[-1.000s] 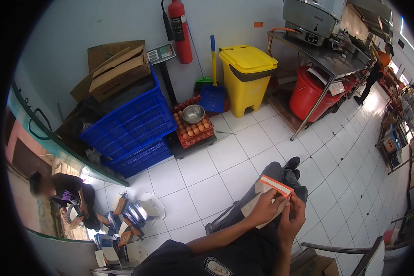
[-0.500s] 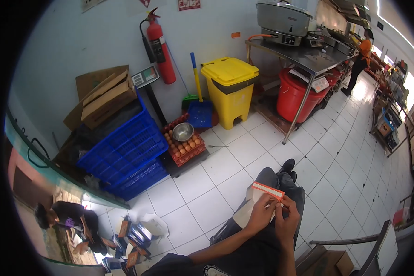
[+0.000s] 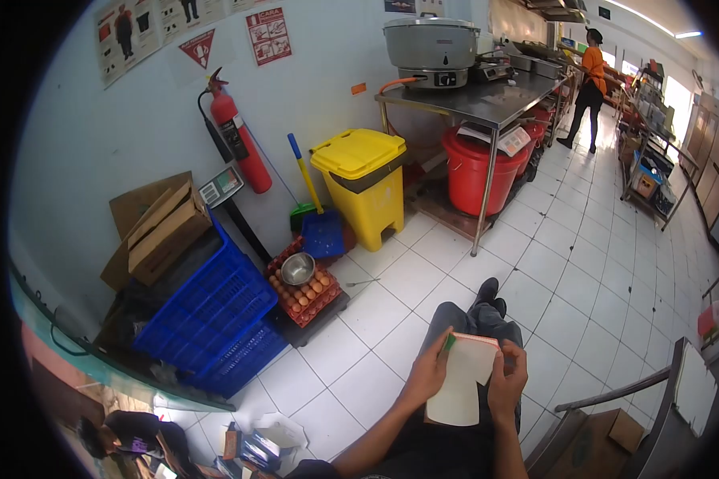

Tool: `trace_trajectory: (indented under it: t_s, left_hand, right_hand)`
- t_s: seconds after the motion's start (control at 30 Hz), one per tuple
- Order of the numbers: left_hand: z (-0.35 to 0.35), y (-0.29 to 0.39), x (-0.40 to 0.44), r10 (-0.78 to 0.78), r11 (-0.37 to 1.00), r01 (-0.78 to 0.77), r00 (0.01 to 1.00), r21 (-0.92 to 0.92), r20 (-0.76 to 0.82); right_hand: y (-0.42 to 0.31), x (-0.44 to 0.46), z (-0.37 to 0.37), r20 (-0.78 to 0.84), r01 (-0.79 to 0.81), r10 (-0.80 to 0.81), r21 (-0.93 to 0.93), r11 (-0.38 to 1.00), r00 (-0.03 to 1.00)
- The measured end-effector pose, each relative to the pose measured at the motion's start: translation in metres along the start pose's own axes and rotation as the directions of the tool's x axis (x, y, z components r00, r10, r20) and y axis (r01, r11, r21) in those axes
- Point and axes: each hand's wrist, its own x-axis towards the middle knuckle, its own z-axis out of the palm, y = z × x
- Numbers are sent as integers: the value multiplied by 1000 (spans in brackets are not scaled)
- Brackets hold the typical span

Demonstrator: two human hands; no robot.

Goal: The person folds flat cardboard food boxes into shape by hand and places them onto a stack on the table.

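Note:
On my lap lies a cream-coloured piece of folding card (image 3: pixel 458 391), its plain side facing me. A narrow orange edge runs along its far end, and a bit of green shows at its upper left corner. My left hand (image 3: pixel 428 372) is closed on the card's left edge near that corner. My right hand (image 3: pixel 506 378) grips the upper right side, with the fingers bent around the edge. The underside of the card is hidden, as are some of the fingertips.
Blue crates (image 3: pixel 216 307) with cardboard boxes (image 3: pixel 164 239) stand left, beside egg trays (image 3: pixel 307 299) with a metal bowl (image 3: pixel 298 269). Ahead are a yellow bin (image 3: pixel 367 195) and a steel table (image 3: pixel 487 104). One person (image 3: pixel 589 92) stands far off; another (image 3: pixel 132 439) sits lower left.
The card has turned so its plain cream face shows, while the orange strip has tipped away. My hands have moved apart to its two sides. The camera view has shifted; the far person has changed posture.

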Motion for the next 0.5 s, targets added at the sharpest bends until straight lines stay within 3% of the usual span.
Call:
trace_trajectory:
  t_s: [0.03,0.07,0.1,0.17,0.2,0.3,0.4,0.5]
  left_hand:
    - [4,4,-3,55,998,-52,996,44,-66]
    - [10,8,-6,109,991,-97,985,89,-136]
    - [15,10,-11,161,982,-136,966,134,-204]
    - [24,13,-21,174,979,-159,978,129,-117]
    - [27,14,-21,192,975,-182,978,125,-80]
    - [34,12,-21,349,912,-332,936,240,-31]
    - [29,14,-21,317,911,-304,948,277,-1]
    - [32,8,-20,304,945,-278,941,170,-151]
  right_hand:
    - [-4,-5,2,-61,99,-109,-154,983,992]
    - [-7,-8,2,-63,157,-169,-164,974,984]
    - [-16,-13,4,35,53,-50,-95,994,998]
    - [-32,-21,11,244,-172,164,9,985,956]
    - [-10,-23,20,275,-284,233,163,945,933]
    - [-16,-16,16,203,-220,164,294,930,965]
    - [-5,-12,11,235,-273,206,302,914,950]
    - [-4,-17,21,253,-299,221,330,895,942]
